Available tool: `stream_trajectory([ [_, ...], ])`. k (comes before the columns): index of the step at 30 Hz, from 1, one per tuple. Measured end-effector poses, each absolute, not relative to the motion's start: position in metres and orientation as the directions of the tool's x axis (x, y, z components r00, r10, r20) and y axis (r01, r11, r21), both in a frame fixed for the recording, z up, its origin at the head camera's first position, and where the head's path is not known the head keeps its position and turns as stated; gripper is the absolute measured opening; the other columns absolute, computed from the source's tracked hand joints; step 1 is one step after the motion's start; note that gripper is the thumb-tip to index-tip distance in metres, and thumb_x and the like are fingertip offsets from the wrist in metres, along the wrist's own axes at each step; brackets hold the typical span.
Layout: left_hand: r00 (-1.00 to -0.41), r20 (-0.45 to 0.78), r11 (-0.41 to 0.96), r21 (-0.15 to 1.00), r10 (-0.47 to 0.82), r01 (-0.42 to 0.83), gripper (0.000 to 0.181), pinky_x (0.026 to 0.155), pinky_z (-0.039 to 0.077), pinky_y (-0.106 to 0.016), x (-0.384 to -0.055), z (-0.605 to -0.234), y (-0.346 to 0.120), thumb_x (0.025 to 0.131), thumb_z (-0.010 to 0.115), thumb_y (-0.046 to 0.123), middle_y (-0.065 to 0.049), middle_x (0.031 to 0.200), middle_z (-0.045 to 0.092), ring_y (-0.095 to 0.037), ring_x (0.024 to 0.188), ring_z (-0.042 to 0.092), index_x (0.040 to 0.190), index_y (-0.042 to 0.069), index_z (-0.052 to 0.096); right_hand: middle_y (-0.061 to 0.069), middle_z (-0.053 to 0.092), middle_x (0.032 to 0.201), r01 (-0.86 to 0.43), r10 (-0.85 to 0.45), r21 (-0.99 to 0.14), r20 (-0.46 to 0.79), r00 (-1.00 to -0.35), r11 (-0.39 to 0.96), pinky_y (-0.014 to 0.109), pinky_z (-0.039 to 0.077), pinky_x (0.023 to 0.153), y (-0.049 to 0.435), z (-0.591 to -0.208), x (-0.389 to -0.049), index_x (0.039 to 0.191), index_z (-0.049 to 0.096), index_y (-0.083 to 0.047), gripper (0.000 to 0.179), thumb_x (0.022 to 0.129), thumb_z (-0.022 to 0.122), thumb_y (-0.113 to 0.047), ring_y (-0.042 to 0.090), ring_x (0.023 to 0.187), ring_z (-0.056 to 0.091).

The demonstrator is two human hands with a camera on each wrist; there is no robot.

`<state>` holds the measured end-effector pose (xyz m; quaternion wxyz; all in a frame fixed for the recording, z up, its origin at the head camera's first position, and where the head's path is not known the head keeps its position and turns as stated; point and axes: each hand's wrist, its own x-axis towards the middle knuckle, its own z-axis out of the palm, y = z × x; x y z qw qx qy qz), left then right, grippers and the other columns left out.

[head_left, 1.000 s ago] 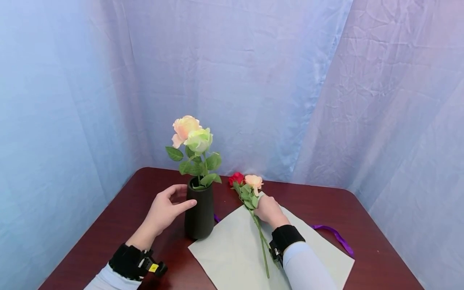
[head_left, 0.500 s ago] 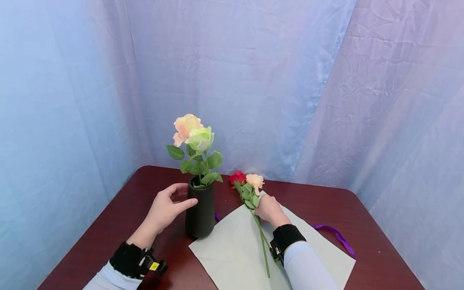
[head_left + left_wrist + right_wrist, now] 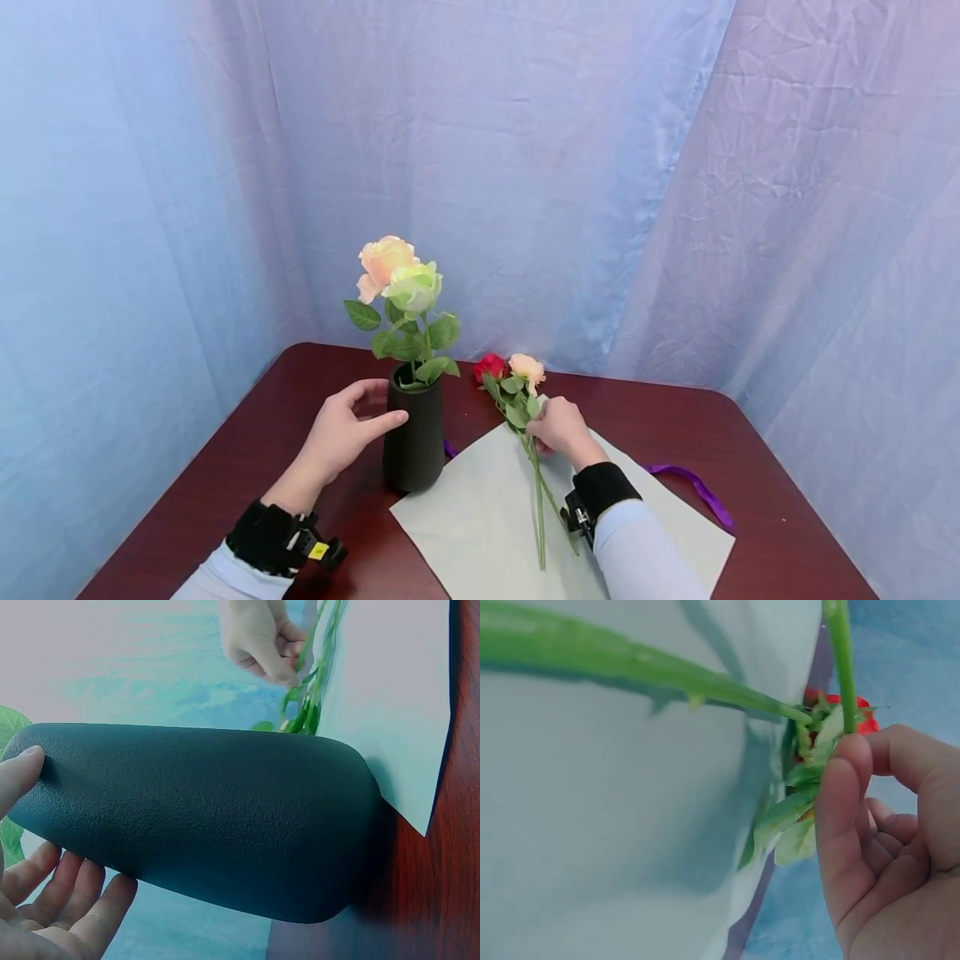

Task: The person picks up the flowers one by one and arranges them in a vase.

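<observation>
A dark vase (image 3: 414, 442) stands upright at the paper's left corner. It holds a pink-cream rose (image 3: 386, 260) and a pale green rose (image 3: 414, 287). My left hand (image 3: 339, 433) grips the vase near its top, thumb on the near side and fingers behind, as the left wrist view also shows. On the paper, a red rose (image 3: 490, 367) lies beside a peach rose (image 3: 527, 369). With thumb and index finger, my right hand (image 3: 561, 427) pinches the peach rose's green stem (image 3: 843, 675), which is raised off the paper in the right wrist view.
A pale sheet of wrapping paper (image 3: 480, 508) covers the front middle of the dark red table (image 3: 787, 492). Purple ribbon (image 3: 693, 487) sticks out from under its right side. Blue-lilac curtains (image 3: 487, 167) hang behind the table and along both sides.
My right hand has lifted slightly with the peach rose. Its stem end has swung a little to the left. My left hand and the vase stay in place.
</observation>
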<state>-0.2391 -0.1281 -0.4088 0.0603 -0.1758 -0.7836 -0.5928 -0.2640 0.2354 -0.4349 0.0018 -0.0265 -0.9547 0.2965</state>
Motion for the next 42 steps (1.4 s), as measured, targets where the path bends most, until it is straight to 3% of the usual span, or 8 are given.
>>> stream_trajectory([
  [8, -0.931, 0.298, 0.241, 0.907, 0.212, 0.345, 0.062, 0.087, 0.058, -0.039, -0.238, -0.408, -0.128, 0.085, 0.085, 0.037, -0.010, 0.124, 0.067, -0.029, 0.112, 0.065, 0.136, 0.011, 0.061, 0.009, 0.063, 0.054, 0.061, 0.063, -0.746, -0.025, -0.998, 0.663, 0.036, 0.059, 0.055, 0.236, -0.422, -0.259, 0.059, 0.058, -0.004, 0.032, 0.090, 0.062, -0.006, 0.018, 0.050, 0.065],
  [15, -0.929, 0.299, 0.246, 0.905, 0.216, 0.348, 0.061, 0.087, 0.058, -0.038, -0.237, -0.408, -0.128, 0.086, 0.084, 0.037, -0.009, 0.123, 0.067, -0.028, 0.111, 0.065, 0.136, 0.011, 0.061, 0.010, 0.064, 0.060, 0.083, 0.054, -0.831, -0.064, -0.996, 0.550, 0.038, 0.060, 0.058, 0.237, -0.424, -0.259, 0.067, 0.060, -0.003, 0.027, 0.094, 0.062, -0.005, 0.017, 0.053, 0.064],
  [19, -0.929, 0.303, 0.242, 0.905, 0.214, 0.350, 0.061, 0.086, 0.058, -0.038, -0.238, -0.409, -0.128, 0.085, 0.085, 0.037, -0.008, 0.122, 0.067, -0.027, 0.110, 0.066, 0.135, 0.012, 0.061, 0.010, 0.064, 0.062, 0.090, 0.041, -0.846, -0.081, -0.996, 0.525, 0.036, 0.060, 0.058, 0.239, -0.424, -0.258, 0.080, 0.069, 0.006, 0.019, 0.095, 0.061, -0.004, 0.016, 0.053, 0.064],
  [29, -0.929, 0.303, 0.247, 0.903, 0.210, 0.351, 0.060, 0.087, 0.058, -0.038, -0.239, -0.408, -0.128, 0.085, 0.085, 0.036, -0.008, 0.122, 0.067, -0.027, 0.111, 0.065, 0.135, 0.012, 0.062, 0.012, 0.067, 0.066, 0.115, -0.014, -0.831, -0.147, -0.989, 0.544, 0.035, 0.058, 0.058, 0.247, -0.430, -0.255, 0.086, 0.070, 0.006, 0.019, 0.098, 0.059, -0.005, 0.017, 0.055, 0.065],
  [42, -0.928, 0.303, 0.231, 0.908, 0.216, 0.350, 0.060, 0.089, 0.057, -0.042, -0.236, -0.406, -0.127, 0.087, 0.084, 0.033, -0.011, 0.125, 0.067, -0.028, 0.113, 0.064, 0.136, 0.009, 0.060, 0.014, 0.068, 0.065, 0.172, -0.002, -0.764, -0.221, -0.975, 0.622, 0.035, 0.059, 0.056, 0.250, -0.435, -0.250, 0.081, 0.071, 0.004, 0.018, 0.095, 0.063, -0.004, 0.017, 0.054, 0.067],
])
